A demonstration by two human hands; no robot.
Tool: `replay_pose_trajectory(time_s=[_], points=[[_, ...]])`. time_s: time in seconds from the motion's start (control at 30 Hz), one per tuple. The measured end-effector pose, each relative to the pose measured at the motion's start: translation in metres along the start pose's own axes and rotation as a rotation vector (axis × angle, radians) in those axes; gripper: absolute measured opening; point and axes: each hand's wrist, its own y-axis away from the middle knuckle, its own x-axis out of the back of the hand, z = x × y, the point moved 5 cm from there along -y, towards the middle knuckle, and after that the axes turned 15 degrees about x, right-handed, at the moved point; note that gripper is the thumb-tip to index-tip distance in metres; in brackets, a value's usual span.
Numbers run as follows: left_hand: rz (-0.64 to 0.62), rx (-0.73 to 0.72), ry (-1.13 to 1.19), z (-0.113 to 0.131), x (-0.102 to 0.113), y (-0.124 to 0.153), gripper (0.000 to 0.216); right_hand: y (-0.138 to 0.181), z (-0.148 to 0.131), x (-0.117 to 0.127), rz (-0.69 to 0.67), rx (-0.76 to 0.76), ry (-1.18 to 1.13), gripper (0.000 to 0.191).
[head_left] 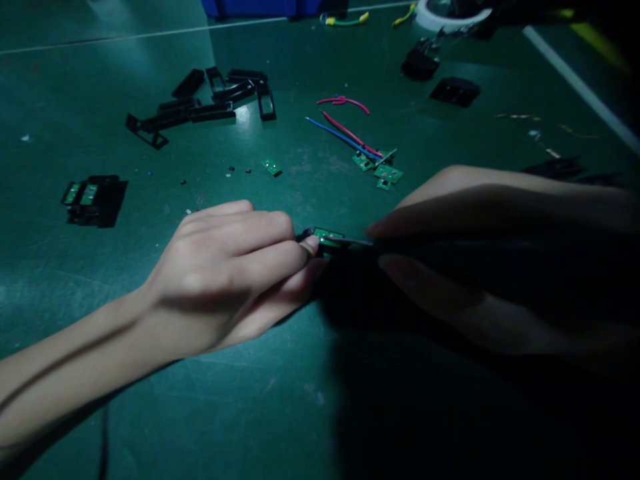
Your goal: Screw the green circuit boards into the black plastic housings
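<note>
In the middle of the head view, my left hand (230,267) is closed around a small black plastic housing, pinching it between thumb and fingers. A green circuit board (325,235) sits in that housing, and my fingers cover its left end. From the right comes my right hand (430,247), its fingers closed on a thin metal-tipped tool (357,241). The tool's tip reaches the board, touching it or just over it. Deep shadow hides the rest of the tool, so its exact kind does not show.
Several black plastic frames (213,103) lie in a heap at the back left. A black housing with green boards (95,200) stands at the far left. Loose boards with red and blue wires (375,160) lie behind my hands. A tape roll (453,20) and blue bin (263,7) are farther back.
</note>
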Motion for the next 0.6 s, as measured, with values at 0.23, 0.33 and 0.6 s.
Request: replay_pose_trajectory(time_s=[0.23, 0.33, 0.6], points=[[0.004, -0.007, -0.013, 0.0003, 0.0012, -0.0005, 0.028, 0.0024, -0.0043, -0.0022, -0.026, -0.053, 0.040, 0.011], [-0.001, -0.026, -0.028, 0.0005, 0.0008, 0.0001, 0.030, 0.0013, -0.0024, -0.0041, -0.008, 0.063, 0.022, 0.009], [-0.010, -0.005, -0.026, 0.0027, 0.0030, -0.0003, 0.030, -0.0004, -0.0040, -0.0021, 0.024, 0.011, -0.033, 0.011]])
